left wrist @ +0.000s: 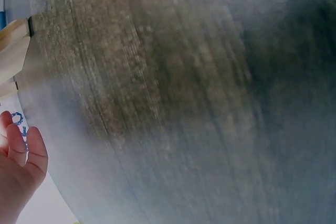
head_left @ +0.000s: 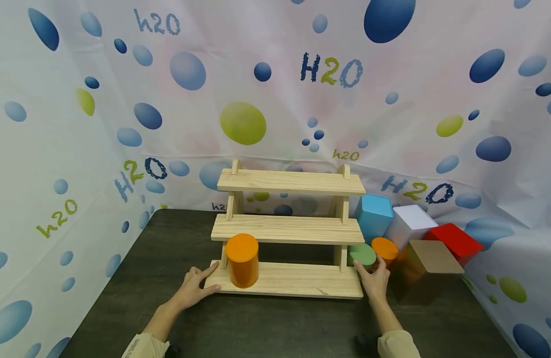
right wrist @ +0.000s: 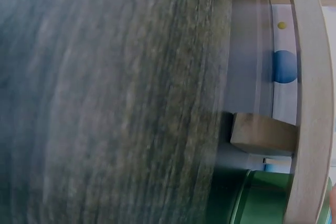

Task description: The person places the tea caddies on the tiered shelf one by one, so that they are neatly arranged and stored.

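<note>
A three-tier wooden display stand stands before me, with an orange canister upright at the left of its lowest shelf. My left hand rests at that shelf's left end, thumb and forefinger extended against it and holding nothing; in the left wrist view its other fingers look relaxed. Right of the stand, my right hand pinches a green canister between thumb and fingers. The right wrist view has the green canister partly behind a wooden board.
To the right of the green canister stand a smaller orange canister, a blue box, a white box, a red box and a brown-gold box. A patterned curtain hangs behind the dark table.
</note>
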